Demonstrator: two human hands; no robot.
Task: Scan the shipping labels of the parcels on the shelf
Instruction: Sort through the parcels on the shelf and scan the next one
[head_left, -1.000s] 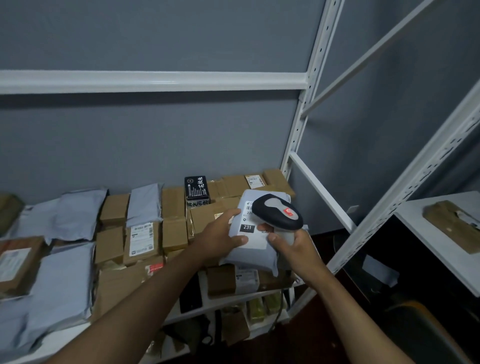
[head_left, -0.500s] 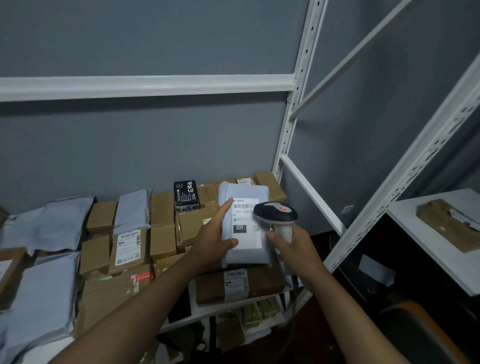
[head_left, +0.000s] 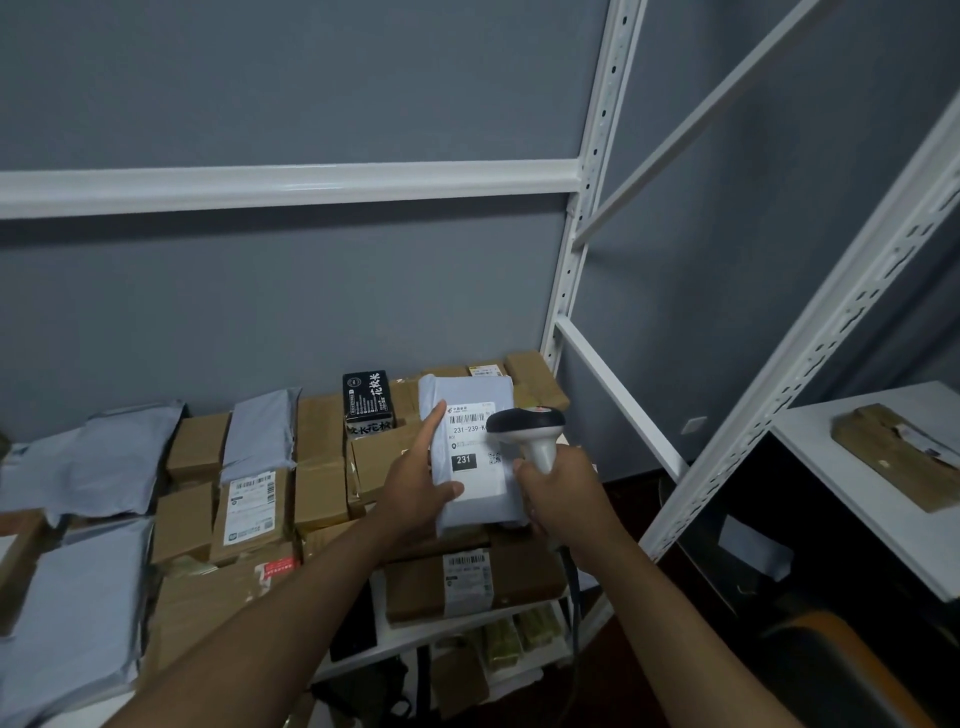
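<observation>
Near the shelf's (head_left: 467, 626) right front corner: left hand (head_left: 415, 493) gripping the grey parcel (head_left: 470, 447), now tilted upright, label (head_left: 475, 452) facing up; right hand (head_left: 563, 491) clasping the scanner (head_left: 524, 423), shifted off the label's right edge. Scan probably finished; next parcel due.

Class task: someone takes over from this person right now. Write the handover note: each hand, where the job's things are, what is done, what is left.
Left hand: holds the grey mailer by its left edge, label facing up.
Right hand: grips the scanner, its head over the label's right edge.
Shelf: brown boxes and grey mailers cover it; a labelled box lies just below the held mailer.
Done: cannot tell whether this label has been read.
Left: confirm this scan, put the mailer down, scan the rest.
</observation>
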